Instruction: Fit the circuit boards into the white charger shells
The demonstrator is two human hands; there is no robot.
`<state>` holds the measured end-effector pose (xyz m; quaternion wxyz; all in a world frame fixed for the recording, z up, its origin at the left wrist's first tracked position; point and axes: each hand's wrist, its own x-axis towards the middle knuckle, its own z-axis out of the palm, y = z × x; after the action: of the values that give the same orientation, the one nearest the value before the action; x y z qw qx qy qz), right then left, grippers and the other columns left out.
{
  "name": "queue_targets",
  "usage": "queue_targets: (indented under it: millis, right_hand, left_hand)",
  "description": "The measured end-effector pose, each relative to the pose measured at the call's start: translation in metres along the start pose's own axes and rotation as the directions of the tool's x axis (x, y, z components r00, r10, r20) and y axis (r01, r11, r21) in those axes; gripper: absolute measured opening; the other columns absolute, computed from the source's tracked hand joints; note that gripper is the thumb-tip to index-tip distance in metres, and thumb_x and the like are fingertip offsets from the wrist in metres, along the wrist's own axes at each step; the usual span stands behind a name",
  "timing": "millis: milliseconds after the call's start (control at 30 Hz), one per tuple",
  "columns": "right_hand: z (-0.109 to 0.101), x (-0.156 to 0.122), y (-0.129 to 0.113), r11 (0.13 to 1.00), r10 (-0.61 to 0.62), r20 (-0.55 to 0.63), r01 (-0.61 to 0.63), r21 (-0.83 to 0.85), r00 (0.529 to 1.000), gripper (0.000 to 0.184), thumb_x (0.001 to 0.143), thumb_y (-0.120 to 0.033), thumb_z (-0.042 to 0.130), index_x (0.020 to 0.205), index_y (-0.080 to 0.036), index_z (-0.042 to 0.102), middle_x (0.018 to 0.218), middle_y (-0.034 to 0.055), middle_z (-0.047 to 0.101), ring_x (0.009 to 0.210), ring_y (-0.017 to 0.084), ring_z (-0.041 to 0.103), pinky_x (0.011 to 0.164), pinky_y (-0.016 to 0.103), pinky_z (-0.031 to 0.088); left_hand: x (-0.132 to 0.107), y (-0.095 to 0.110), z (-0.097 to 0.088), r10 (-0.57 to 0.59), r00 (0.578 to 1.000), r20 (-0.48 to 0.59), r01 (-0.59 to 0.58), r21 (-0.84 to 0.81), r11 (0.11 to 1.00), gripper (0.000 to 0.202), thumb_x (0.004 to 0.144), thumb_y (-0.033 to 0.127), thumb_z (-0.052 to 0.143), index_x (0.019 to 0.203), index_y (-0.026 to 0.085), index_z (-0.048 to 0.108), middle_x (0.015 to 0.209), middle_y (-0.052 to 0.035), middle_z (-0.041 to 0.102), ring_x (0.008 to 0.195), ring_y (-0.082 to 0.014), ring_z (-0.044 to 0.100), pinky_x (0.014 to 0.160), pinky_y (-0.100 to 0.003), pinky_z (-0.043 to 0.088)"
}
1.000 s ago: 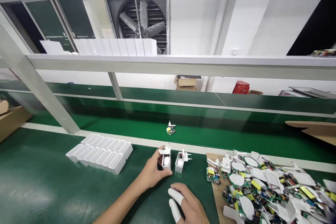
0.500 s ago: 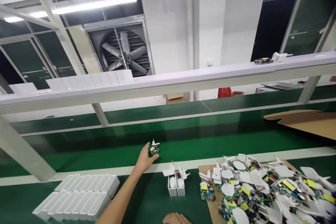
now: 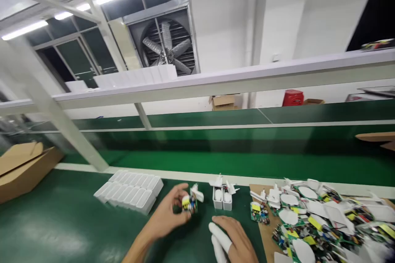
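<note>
A small circuit board [image 3: 190,204] with yellow and dark components and a white plug piece is between the thumb and fingers of my left hand [image 3: 168,213], above the green bench. My right hand [image 3: 236,238] is low in the middle, its fingers stretched out, with white coverings that look like finger cots on two of them. It appears to hold nothing. Just beyond it stand two white housings [image 3: 222,201] with white plug parts on top. One loose circuit board [image 3: 259,212] lies to its right, at the cardboard's edge.
White empty-looking housings [image 3: 132,191] stand in rows on the left. A heap of circuit boards and white plug parts [image 3: 321,222] covers cardboard on the right. A cardboard box [image 3: 31,168] sits far left. Behind runs a green belt [image 3: 197,162] under a shelf [image 3: 216,82].
My left hand has come back from the green belt toward me, carrying the circuit board. My right hand has risen further into view. The view has turned left.
</note>
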<state>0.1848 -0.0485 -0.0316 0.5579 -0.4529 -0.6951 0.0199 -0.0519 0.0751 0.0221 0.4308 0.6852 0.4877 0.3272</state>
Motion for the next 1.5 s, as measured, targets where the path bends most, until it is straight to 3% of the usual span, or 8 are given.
queue_targets:
  millis: [133,233,367,600,867,1133,1333,1500]
  right_hand:
    - [0.001,-0.01,0.005,0.997,-0.078,0.141,0.077,0.016,0.987,0.066,0.098,-0.009,0.054,0.158,-0.034,0.046,0.139,0.0101,0.071,0.124,0.036,0.07,0.098,0.055,0.062]
    - [0.005,-0.017,0.011,0.994,-0.107,0.319,0.103,0.032,0.942,0.076,0.097,-0.023,0.063,0.166,-0.031,0.033,0.152,0.0101,0.062,0.135,0.04,0.062,0.106,0.059,0.059]
    - [0.004,-0.016,0.009,1.0,-0.02,0.575,0.02,0.007,0.818,0.086,0.089,-0.04,0.078,0.164,-0.027,0.04,0.163,0.012,0.049,0.144,0.046,0.053,0.113,0.062,0.054]
    - [-0.003,0.003,-0.014,0.991,0.13,0.705,-0.108,-0.076,0.697,0.071,0.092,-0.038,0.074,0.158,-0.029,0.051,0.159,0.0107,0.055,0.145,0.042,0.053,0.109,0.052,0.058]
    - [-0.015,0.007,0.0,0.99,0.142,0.62,-0.119,-0.078,0.772,0.078,0.081,-0.014,0.069,0.156,-0.024,0.051,0.141,0.014,0.066,0.131,0.033,0.063,0.112,0.052,0.053]
    - [-0.023,0.002,0.013,0.987,0.16,0.576,-0.12,-0.107,0.801,0.068,0.084,-0.011,0.063,0.15,-0.026,0.055,0.138,0.0116,0.067,0.131,0.03,0.063,0.111,0.046,0.054]
    - [-0.019,0.003,0.008,0.993,0.09,0.515,-0.036,-0.112,0.852,0.068,0.086,-0.012,0.06,0.152,-0.024,0.046,0.135,0.0135,0.064,0.128,0.033,0.062,0.104,0.051,0.058]
    - [-0.018,0.006,0.007,0.996,0.076,0.507,-0.039,-0.083,0.858,0.057,0.091,-0.013,0.059,0.147,-0.021,0.047,0.128,0.0155,0.063,0.118,0.031,0.063,0.099,0.051,0.061]
  left_hand:
    - [-0.066,0.009,-0.016,0.07,0.946,0.317,-0.125,0.155,0.98,0.087,0.071,0.037,0.092,0.15,0.038,0.056,0.136,-0.0073,0.068,0.116,-0.0292,0.068,0.104,-0.046,0.057]
    - [-0.066,0.013,-0.047,0.181,0.983,0.007,-0.165,0.449,0.878,0.059,0.086,0.042,0.08,0.142,0.034,0.064,0.137,-0.0102,0.066,0.126,-0.0339,0.061,0.11,-0.053,0.052]
    - [-0.05,0.0,-0.085,0.387,0.818,-0.425,0.084,0.755,0.65,0.031,0.088,0.046,0.068,0.098,0.018,0.078,0.105,-0.0173,0.064,0.106,-0.0415,0.056,0.097,-0.063,0.05]
    - [-0.048,-0.002,-0.043,0.394,0.876,-0.28,-0.078,0.722,0.687,0.021,0.092,0.029,0.062,0.074,0.023,0.071,0.097,-0.0099,0.062,0.097,-0.0309,0.057,0.09,-0.047,0.054]
    - [-0.04,0.034,-0.003,0.136,0.99,0.027,-0.133,0.448,0.884,0.034,0.082,0.043,0.084,0.105,0.024,0.068,0.109,-0.0014,0.061,0.08,-0.018,0.066,0.072,-0.031,0.054]
    - [-0.028,0.019,-0.009,0.094,0.933,0.348,-0.172,0.2,0.965,0.078,0.066,0.05,0.096,0.135,0.028,0.066,0.121,-0.0064,0.066,0.088,-0.0229,0.065,0.076,-0.032,0.054]
    - [-0.032,0.004,-0.007,0.031,0.95,0.311,-0.095,0.194,0.976,0.08,0.08,0.025,0.084,0.151,0.036,0.05,0.123,-0.0049,0.065,0.103,-0.025,0.063,0.09,-0.035,0.054]
    - [-0.028,0.007,0.006,0.009,0.99,0.138,-0.065,0.406,0.911,0.041,0.081,0.038,0.087,0.109,0.021,0.062,0.103,-0.0034,0.059,0.1,-0.027,0.057,0.087,-0.038,0.048]
